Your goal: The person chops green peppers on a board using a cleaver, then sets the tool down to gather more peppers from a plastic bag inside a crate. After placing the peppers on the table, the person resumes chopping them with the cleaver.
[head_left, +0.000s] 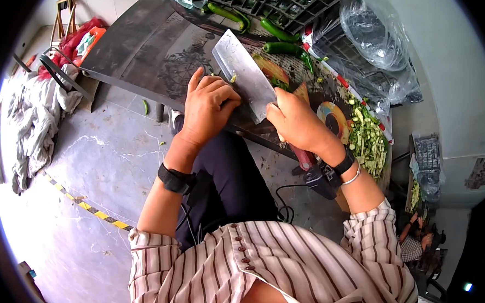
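My right hand (298, 121) is wrapped round a wide cleaver (246, 74), near where the blade meets its reddish-brown wooden handle (303, 156). The blade slants up and to the left over the table, with small pale green bits stuck to it. Close against the blade's left side, my left hand (210, 106) is closed, its fingers curled down and one finger sticking out. Whatever lies under those fingers is hidden. Whole green chili peppers (285, 48) lie beyond the blade. A heap of chopped green pepper (367, 145) is at the right end of the table.
The dark table (132, 45) stretches off to the left. Black plastic crates (278, 4) and clear plastic bags (376, 35) stand along its far side. White cloth (46, 118) lies on the floor at left. Another person (414, 241) is at the far right.
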`<state>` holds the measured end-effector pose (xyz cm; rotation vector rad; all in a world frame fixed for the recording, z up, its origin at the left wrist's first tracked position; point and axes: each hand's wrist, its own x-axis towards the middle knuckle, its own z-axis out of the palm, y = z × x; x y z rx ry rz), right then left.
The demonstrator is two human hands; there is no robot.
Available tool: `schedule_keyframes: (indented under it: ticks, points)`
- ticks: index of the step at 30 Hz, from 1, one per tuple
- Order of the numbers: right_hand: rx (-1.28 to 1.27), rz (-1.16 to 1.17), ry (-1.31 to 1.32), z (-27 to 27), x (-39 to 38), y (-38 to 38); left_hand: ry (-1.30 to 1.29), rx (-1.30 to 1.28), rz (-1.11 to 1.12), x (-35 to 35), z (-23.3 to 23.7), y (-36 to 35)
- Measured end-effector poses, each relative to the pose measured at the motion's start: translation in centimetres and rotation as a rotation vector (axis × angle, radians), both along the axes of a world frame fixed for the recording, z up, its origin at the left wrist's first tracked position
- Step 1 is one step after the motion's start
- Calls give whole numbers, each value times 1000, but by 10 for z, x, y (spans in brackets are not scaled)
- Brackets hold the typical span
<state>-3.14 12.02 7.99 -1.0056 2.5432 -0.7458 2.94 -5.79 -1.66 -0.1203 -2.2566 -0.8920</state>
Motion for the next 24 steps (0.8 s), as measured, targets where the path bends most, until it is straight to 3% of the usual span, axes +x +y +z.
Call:
schedule_keyframes:
  ticks: [10,16,17,18,22,24]
  points:
    - [-14,-8,-303,5,-15,-11,14,3,-2,0,0,0]
    - [-88,33,-109,-14,-30,-40,47,-68,-2,-1,1,-1]
    - [-191,58,56,-27,-33,-34,-2,-64,5,0,2,-1]
    - [-188,-63,-76,-20,-25,-30,-49,-58,11,1,3,1]
    - [-246,-136,29,-23,-24,7,34,-51,15,0,1,2]
    - [-402,-241,-239,-8,-12,29,12,-61,11,1,2,1]
